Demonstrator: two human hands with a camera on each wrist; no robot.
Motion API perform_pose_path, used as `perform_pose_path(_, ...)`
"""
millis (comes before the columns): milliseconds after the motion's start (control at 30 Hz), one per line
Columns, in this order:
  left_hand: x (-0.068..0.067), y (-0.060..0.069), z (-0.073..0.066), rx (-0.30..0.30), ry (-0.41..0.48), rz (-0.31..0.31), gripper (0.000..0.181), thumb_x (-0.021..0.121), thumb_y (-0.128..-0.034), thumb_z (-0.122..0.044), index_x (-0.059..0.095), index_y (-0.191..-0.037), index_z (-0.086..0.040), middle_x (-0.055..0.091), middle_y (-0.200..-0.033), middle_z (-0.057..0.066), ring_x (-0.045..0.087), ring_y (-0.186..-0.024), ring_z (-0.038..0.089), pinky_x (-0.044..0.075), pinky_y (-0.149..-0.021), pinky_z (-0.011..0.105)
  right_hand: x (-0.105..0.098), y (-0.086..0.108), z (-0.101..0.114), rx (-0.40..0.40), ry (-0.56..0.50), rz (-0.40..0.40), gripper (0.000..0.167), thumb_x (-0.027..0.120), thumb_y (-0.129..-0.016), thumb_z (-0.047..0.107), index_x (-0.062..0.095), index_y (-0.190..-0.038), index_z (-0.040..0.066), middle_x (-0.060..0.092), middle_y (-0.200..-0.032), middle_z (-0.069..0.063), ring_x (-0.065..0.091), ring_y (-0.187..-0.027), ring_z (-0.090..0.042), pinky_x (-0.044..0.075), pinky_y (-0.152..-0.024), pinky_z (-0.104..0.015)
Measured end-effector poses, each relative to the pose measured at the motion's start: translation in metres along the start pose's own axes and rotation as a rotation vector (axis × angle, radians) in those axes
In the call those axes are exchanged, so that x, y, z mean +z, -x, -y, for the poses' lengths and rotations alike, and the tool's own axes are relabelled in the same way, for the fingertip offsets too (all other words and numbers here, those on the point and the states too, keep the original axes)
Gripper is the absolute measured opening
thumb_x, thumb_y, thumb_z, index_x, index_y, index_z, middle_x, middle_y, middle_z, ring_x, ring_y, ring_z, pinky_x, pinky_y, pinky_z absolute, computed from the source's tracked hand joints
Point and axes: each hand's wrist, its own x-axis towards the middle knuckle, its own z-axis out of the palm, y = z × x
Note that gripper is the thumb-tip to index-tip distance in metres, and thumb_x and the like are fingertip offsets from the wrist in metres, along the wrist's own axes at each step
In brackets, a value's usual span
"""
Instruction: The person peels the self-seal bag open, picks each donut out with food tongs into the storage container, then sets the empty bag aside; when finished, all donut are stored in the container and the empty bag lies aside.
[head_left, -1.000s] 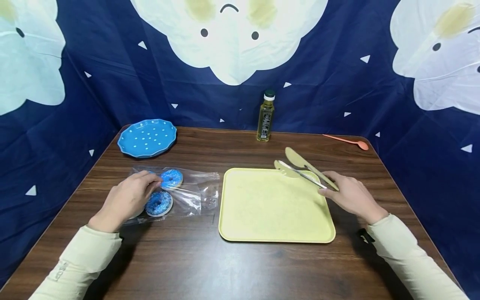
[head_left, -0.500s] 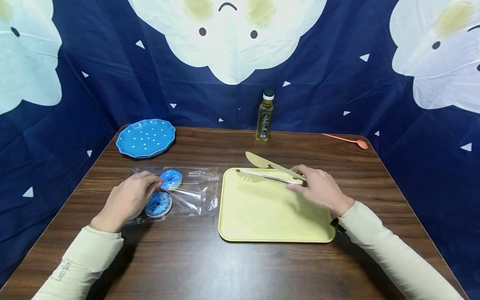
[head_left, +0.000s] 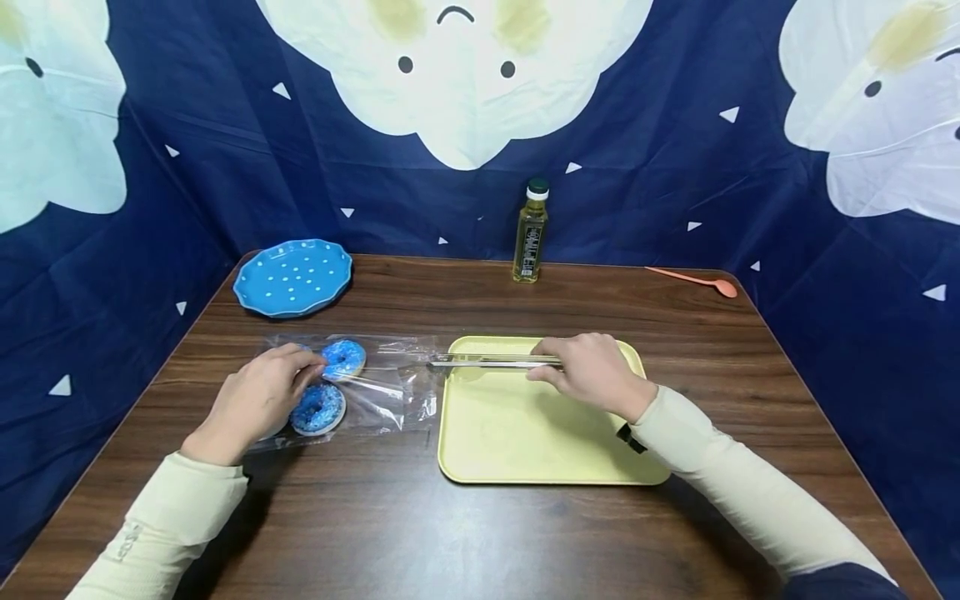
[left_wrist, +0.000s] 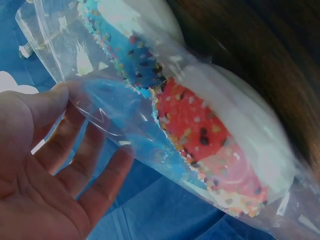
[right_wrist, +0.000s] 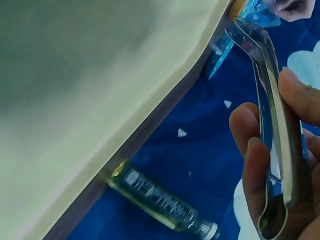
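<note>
Tongs (head_left: 495, 363), one pair, lie level over the far part of the one tray (head_left: 540, 446), tips pointing left above the right end of the one clear bag (head_left: 384, 387). The right hand (head_left: 596, 373) has its fingers and thumb clamped on them. The left hand (head_left: 258, 396), over the bag's left end, pinches the film between thumb and fingers. The head view plainly shows two blue doughnuts (head_left: 318, 408) inside; only the left wrist view shows a red doughnut (left_wrist: 200, 130), pressed up beside a blue one. The hand hides part of the bag, so their total cannot be told. Farther off on the table (head_left: 375, 508) are one plate (head_left: 292, 279) at left, one upright bottle (head_left: 530, 237) and one spoon (head_left: 697, 282) at right.
</note>
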Motion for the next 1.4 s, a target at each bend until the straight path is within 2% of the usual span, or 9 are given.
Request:
perform_pose_path(267,-0.003,-0.002,0.0,0.021,0.019,-0.012,0.019,0.067,-0.0987,-0.016,0.074,-0.112,-0.005,0.069,-0.103,0.011,0.067,-0.092,0.032,0.054,-0.071,0.058,0.008,-0.025,0.016,-0.077,0.021,0.016,0.029,0.079,-0.086,0.041,0.077,-0.1,0.016,0.073,-0.077,0.003,0.063,-0.054,-0.017,0.038,-0.039,-0.035)
perform_pose_path(467,0.001,0.002,0.003,0.035,0.018,-0.017,0.016,0.066,-0.0986,-0.015,0.074,-0.109,-0.006,0.07,-0.104,0.011,0.067,-0.093,0.032,0.054,-0.072,0.057,0.021,-0.042,0.032,-0.101,0.032,0.07,0.039,0.076,-0.087,0.047,0.075,-0.107,0.014,0.074,-0.08,0.0,0.067,-0.058,-0.019,0.043,-0.041,-0.036)
perform_pose_path(667,0.006,0.011,0.004,0.109,-0.024,-0.052,0.012,0.072,-0.0938,-0.014,0.077,-0.102,-0.008,0.071,-0.096,0.007,0.066,-0.086,0.028,0.055,-0.072,0.05,0.044,-0.041,0.046,-0.085,-0.067,0.197,0.046,0.073,-0.089,0.049,0.072,-0.115,0.011,0.075,-0.087,-0.002,0.067,-0.062,-0.015,0.047,-0.048,-0.033)
perform_pose_path(833,-0.003,0.009,0.003,0.079,-0.03,-0.032,0.014,0.071,-0.0956,-0.017,0.077,-0.105,-0.009,0.071,-0.102,0.008,0.067,-0.087,0.029,0.055,-0.068,0.052,0.051,-0.043,0.048,-0.041,-0.154,0.22,0.049,0.075,-0.087,0.05,0.069,-0.121,0.015,0.075,-0.097,0.0,0.06,-0.057,-0.011,0.041,-0.043,-0.032)
perform_pose_path(900,-0.006,0.007,0.002,0.05,-0.02,-0.009,0.016,0.069,-0.0972,-0.018,0.076,-0.108,-0.009,0.07,-0.105,0.01,0.068,-0.088,0.03,0.055,-0.066,0.053,0.05,-0.045,0.048,-0.023,-0.157,0.244,0.054,0.076,-0.086,0.05,0.067,-0.126,0.016,0.074,-0.107,-0.001,0.066,-0.067,-0.013,0.048,-0.049,-0.034)
perform_pose_path(1000,-0.007,0.005,0.002,0.039,-0.011,0.007,0.017,0.067,-0.0981,-0.018,0.075,-0.109,-0.008,0.07,-0.105,0.01,0.069,-0.087,0.03,0.055,-0.066,0.054,0.049,-0.049,0.046,0.006,-0.17,0.324,0.063,0.078,-0.086,0.046,0.061,-0.135,0.01,0.069,-0.124,-0.006,0.07,-0.096,-0.021,0.057,-0.075,-0.038)
perform_pose_path(1100,-0.006,0.005,0.002,0.042,-0.004,0.012,0.017,0.067,-0.0985,-0.016,0.075,-0.11,-0.006,0.071,-0.104,0.011,0.069,-0.089,0.032,0.054,-0.071,0.056,0.05,-0.051,0.044,0.019,-0.177,0.375,0.059,0.079,-0.088,0.04,0.061,-0.133,0.006,0.07,-0.117,-0.007,0.069,-0.098,-0.021,0.055,-0.084,-0.038)
perform_pose_path(1233,-0.004,0.004,0.002,0.043,0.02,0.016,0.016,0.065,-0.0991,-0.013,0.074,-0.109,-0.004,0.071,-0.103,0.013,0.068,-0.093,0.033,0.053,-0.077,0.057,0.054,-0.053,0.043,-0.012,-0.149,0.306,0.043,0.075,-0.091,0.04,0.067,-0.12,0.009,0.07,-0.09,0.002,0.064,-0.07,-0.013,0.053,-0.062,-0.034)
perform_pose_path(1400,-0.002,0.002,0.001,0.071,0.05,-0.003,0.014,0.067,-0.0978,-0.011,0.074,-0.107,-0.003,0.07,-0.1,0.012,0.068,-0.091,0.032,0.053,-0.078,0.055,0.054,-0.054,0.047,-0.039,-0.124,0.236,0.044,0.073,-0.092,0.042,0.068,-0.121,0.009,0.073,-0.095,-0.001,0.068,-0.073,-0.016,0.054,-0.062,-0.037)
